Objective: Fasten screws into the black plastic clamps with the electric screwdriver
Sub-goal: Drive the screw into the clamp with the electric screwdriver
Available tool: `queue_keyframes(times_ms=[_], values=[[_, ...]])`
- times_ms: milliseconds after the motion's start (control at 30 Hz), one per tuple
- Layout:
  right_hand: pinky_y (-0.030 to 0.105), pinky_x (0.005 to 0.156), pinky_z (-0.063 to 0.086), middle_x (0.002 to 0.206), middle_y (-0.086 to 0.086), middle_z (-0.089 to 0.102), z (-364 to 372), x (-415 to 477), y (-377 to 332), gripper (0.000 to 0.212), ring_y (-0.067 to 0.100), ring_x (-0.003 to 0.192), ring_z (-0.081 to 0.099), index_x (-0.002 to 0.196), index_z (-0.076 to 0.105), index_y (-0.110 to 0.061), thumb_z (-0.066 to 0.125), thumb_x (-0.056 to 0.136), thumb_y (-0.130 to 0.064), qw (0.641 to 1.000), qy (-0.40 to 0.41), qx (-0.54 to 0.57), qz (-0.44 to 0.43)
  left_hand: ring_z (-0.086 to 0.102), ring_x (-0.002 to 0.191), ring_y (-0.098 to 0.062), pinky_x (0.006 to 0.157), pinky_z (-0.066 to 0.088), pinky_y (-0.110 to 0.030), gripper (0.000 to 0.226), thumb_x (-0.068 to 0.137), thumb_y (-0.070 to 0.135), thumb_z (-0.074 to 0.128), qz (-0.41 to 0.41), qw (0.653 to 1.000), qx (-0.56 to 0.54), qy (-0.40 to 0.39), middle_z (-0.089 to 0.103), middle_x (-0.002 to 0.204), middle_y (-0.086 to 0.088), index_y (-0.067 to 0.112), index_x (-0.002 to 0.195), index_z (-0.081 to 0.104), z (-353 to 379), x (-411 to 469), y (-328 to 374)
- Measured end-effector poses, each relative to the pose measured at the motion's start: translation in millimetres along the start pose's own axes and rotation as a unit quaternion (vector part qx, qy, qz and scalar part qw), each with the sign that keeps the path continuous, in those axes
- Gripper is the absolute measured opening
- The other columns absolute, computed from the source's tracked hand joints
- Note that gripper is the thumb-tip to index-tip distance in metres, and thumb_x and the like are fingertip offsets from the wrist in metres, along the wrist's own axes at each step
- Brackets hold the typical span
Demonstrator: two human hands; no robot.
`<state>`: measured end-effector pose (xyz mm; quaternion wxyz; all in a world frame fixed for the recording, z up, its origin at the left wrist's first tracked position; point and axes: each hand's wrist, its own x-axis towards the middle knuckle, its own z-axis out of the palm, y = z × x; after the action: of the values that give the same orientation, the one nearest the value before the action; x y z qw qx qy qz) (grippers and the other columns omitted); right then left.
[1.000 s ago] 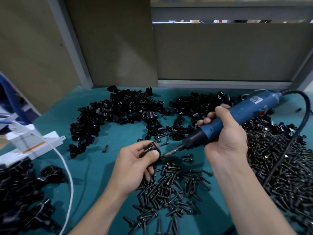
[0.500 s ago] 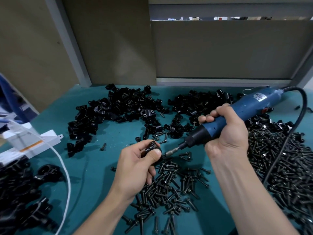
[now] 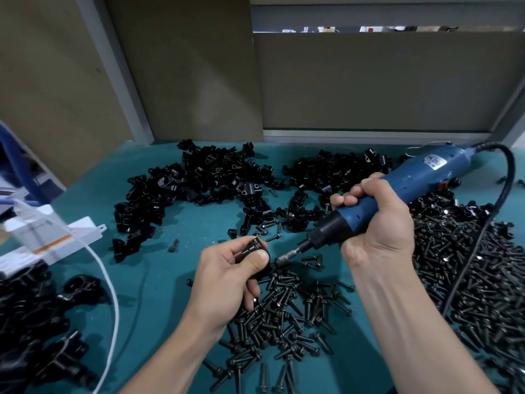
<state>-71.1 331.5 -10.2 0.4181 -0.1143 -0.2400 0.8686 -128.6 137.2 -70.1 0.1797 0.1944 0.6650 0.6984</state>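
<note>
While the left hand (image 3: 227,280) pinches one black plastic clamp (image 3: 253,247) between thumb and fingers, the right hand (image 3: 375,223) is wrapped around the blue electric screwdriver (image 3: 397,191), its bit (image 3: 287,255) angled down toward the clamp, tip just beside the left thumb. Whether a screw sits on the bit is too small to tell.

Risks, judged: bit could slip off the screw head and hit the thumb, since the thumb is right next to the tip; clamp could twist in the pinch under torque; the black cord (image 3: 502,194) trailing from the tool could drag the screw pile (image 3: 483,280) right of the right hand.

Counts: one screwdriver, one held clamp, two hands. Loose screws (image 3: 284,314) below the left hand: too many to count. Clamp heap (image 3: 199,180) beyond both hands: likewise dozens. More clamps (image 3: 34,322) far left of the left hand on the teal worktop (image 3: 159,280). One white cable (image 3: 110,280), one white box (image 3: 51,240).
</note>
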Motion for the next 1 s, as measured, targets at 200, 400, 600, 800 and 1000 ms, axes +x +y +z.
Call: queue_keyframes(times_ms=[200, 400, 600, 800, 1000], values=[[0.029, 0.057, 0.048, 0.065, 0.003, 0.048, 3.9, -2.2, 0.8, 0.025, 0.014, 0.051, 0.045, 0.081, 0.05, -0.013, 0.05, 0.09, 0.011, 1.0, -0.014, 0.0, -0.003, 0.053, 0.044, -0.015, 0.034, 0.042, -0.023, 0.024, 0.095, 0.007, 0.07, -0.008, 1.0, -0.018, 0.003, 0.072, 0.072, -0.001, 0.027, 0.091, 0.083, -1.6, 0.5, 1.8], [0.028, 0.058, 0.049, 0.064, 0.003, 0.049, 3.8, -3.4, 1.8, 0.024, 0.014, 0.05, 0.045, 0.084, 0.052, -0.013, 0.049, 0.091, 0.01, 1.0, -0.013, 0.005, 0.011, 0.053, 0.043, -0.015, 0.034, 0.04, -0.022, 0.024, 0.095, 0.007, 0.069, -0.019, 0.999, -0.027, 0.003, 0.074, 0.073, -0.005, 0.026, 0.092, 0.083, -3.7, 1.2, 1.0], [0.029, 0.059, 0.051, 0.065, 0.003, 0.049, 5.4, -4.0, -0.7, 0.023, 0.015, 0.05, 0.046, 0.086, 0.053, -0.013, 0.051, 0.091, 0.01, 1.0, -0.018, 0.001, 0.005, 0.055, 0.048, -0.016, 0.039, 0.044, -0.022, 0.022, 0.096, 0.009, 0.069, -0.014, 1.0, -0.023, -0.013, 0.077, 0.083, -0.007, 0.026, 0.094, 0.082, -4.4, 2.8, 1.3], [0.031, 0.061, 0.052, 0.064, 0.003, 0.049, 9.9, -5.2, -1.6, 0.023, 0.015, 0.049, 0.047, 0.087, 0.055, -0.014, 0.054, 0.087, 0.009, 0.999, -0.046, -0.011, -0.012, 0.053, 0.045, -0.013, 0.04, 0.039, -0.017, 0.022, 0.096, 0.018, 0.069, -0.001, 1.0, 0.003, -0.022, 0.08, 0.089, -0.005, 0.035, 0.096, 0.082, -7.3, 2.9, 2.9], [0.031, 0.059, 0.053, 0.065, 0.003, 0.05, 7.6, -4.7, -1.2, 0.024, 0.015, 0.049, 0.047, 0.086, 0.056, -0.015, 0.055, 0.089, 0.009, 1.0, -0.023, -0.005, 0.005, 0.047, 0.039, -0.013, 0.04, 0.035, -0.012, 0.02, 0.097, 0.017, 0.067, -0.001, 1.0, 0.016, -0.02, 0.077, 0.086, -0.014, 0.028, 0.093, 0.082, -8.6, 4.2, 3.2]])
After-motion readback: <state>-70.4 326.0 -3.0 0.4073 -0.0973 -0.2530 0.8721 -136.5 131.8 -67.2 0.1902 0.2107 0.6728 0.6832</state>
